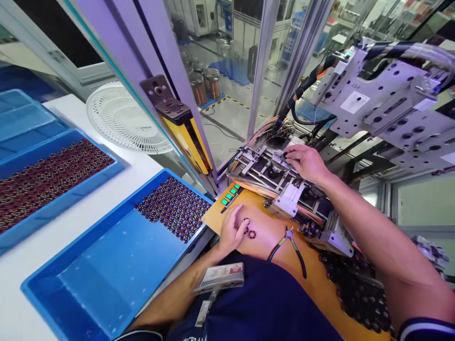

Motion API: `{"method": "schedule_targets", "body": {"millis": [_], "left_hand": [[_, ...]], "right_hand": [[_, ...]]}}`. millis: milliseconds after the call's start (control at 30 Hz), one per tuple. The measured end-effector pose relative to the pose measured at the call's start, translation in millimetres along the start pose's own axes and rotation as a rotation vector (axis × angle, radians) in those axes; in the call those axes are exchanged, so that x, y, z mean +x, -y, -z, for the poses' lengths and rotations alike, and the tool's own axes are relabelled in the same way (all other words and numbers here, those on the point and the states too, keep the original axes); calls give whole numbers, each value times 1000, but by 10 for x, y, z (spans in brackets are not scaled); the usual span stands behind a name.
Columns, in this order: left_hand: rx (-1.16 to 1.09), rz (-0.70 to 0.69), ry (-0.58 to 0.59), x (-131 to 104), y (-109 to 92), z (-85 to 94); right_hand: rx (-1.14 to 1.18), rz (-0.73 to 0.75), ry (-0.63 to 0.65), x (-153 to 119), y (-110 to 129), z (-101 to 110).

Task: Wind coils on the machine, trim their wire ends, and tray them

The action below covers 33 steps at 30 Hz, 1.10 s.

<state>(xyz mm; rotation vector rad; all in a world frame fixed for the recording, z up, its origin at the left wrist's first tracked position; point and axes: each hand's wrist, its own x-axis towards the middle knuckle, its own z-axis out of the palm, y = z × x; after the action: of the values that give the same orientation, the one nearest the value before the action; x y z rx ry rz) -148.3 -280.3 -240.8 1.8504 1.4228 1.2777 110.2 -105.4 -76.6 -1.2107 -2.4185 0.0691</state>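
Observation:
My left hand (pixel 231 231) rests on the orange work surface, fingers stretched out and thumb apart. Beside its thumb lie two small ring-shaped wound cores (pixel 252 234), one partly hidden by the thumb. Over the machine's fixture (pixel 279 163), my right hand (pixel 306 163) pinches a small black part (pixel 285 155) between thumb and fingers; its exact kind is too small to make out. Cutting pliers (pixel 289 237) with black and yellow-green handles lie on the surface between my arms, jaws toward the machine.
A blue tray (pixel 106 265) on my left holds many dark wound cores (pixel 174 206) at its far end. Another filled blue tray (pixel 64 199) stands beyond, near a white fan (pixel 124 118). Green buttons (pixel 230 194) sit near a yellow sensor post (pixel 188 137). Black parts (pixel 359 289) pile at right.

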Motion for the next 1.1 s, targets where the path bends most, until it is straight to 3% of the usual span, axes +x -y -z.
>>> {"method": "schedule_targets", "body": {"millis": [333,533,633,733,833,933,1033,1100], "left_hand": [[10,27,36,2,-12,8],[20,22,25,13,-18,-7],[26,5,10,-6,-42,4],[34,-34,-10,45,-97,98],[47,-124,-19,329,-190,236],[61,-262,29,869,-328,280],[137,-441,184,1458,-511,167],[243,-556,305,1752,-637,41]], "right_hand": [[-132,-18,112,83,72,-20],[-208,-13,138,92,174,98],[-240,-17,97,-63,283,268],[-266,-28,-18,-412,495,525],[-248,-20,-208,-889,804,798],[-212,-72,-348,-1352,1130,990],[-297,-174,-475,-1762,1393,1071],[-343,-329,-544,-2035,1524,1077]]}}
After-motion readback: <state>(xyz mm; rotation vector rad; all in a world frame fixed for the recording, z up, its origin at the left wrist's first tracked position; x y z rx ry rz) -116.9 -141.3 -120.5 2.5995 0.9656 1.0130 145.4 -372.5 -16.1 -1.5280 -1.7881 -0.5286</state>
